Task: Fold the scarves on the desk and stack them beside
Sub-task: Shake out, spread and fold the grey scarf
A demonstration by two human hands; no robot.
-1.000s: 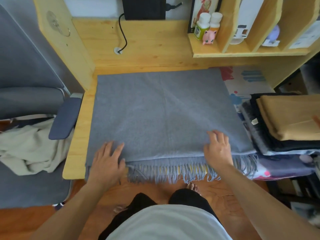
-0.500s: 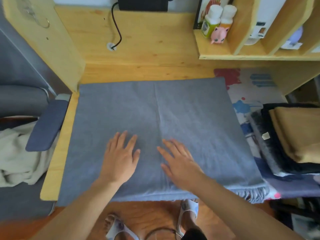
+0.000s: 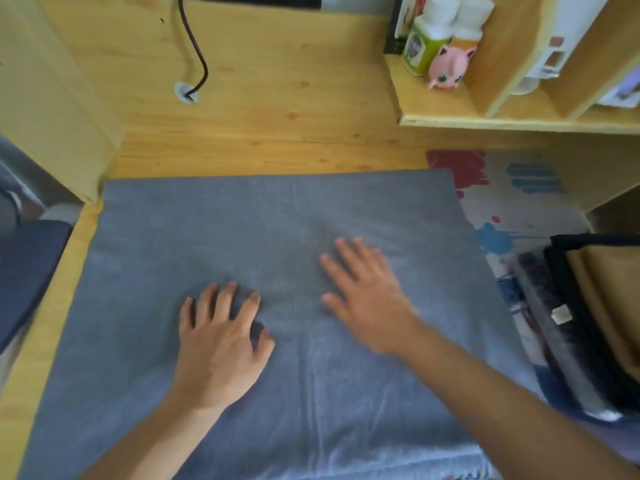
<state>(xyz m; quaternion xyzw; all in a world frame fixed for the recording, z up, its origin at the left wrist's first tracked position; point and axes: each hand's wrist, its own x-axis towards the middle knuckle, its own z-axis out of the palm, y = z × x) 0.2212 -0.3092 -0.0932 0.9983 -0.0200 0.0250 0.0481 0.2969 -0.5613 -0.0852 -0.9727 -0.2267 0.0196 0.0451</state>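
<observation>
no writing can be read: the label on the green-and-white plastic bottle (image 3: 420,46) is too blurred, as is the small pale tag (image 3: 561,313) on the stacked cloth at the right. the wide grey-blue woven scarf (image 3: 214,230) lies spread flat over the pale wooden desk (image 3: 277,109), under both hands. the left hand (image 3: 218,344) rests on it near the middle, fingers spread and slightly bent, fingertips pressing the cloth and gripping nothing. the right hand (image 3: 363,292) lies flat and released just beside it, fingers straight on the scarf. at the right edge sits a stack of folded scarves (image 3: 588,306), tan over black over grey. the wooden shelf (image 3: 450,109) holds the bottle, a second white-capped bottle (image 3: 471,19) and a pink round toy figure (image 3: 448,65). a black cable (image 3: 197,46) runs into a desk hole.
</observation>
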